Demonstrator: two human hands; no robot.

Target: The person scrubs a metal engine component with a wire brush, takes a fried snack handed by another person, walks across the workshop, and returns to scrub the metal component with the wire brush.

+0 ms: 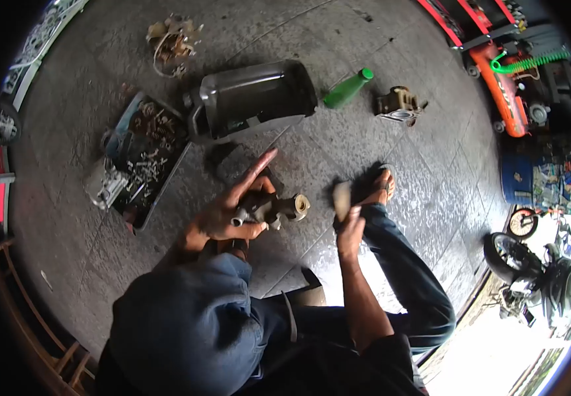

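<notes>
In the head view my left hand [223, 218] is wrapped round a grey-brown metal engine part [269, 210] with a round, light-rimmed opening at its right end. One finger of this hand points up and away from the part. My right hand [350, 236] is closed round a brush [342, 199], whose tan bristle end points up and looks blurred. The brush is to the right of the engine part, apart from it, near my sandalled foot [383, 185]. Beyond the left hand stands a cut-open dark plastic jerrycan [200, 122] with some dark liquid in it.
A tray [163, 191] with bolts, springs and metal parts lies at the left. A green bottle [348, 89] and an engine cylinder [399, 104] are on the floor ahead. A dirty carburettor-like part [172, 41] lies farther off. An orange compressor [506, 92] and a motorcycle [530, 270] stand right.
</notes>
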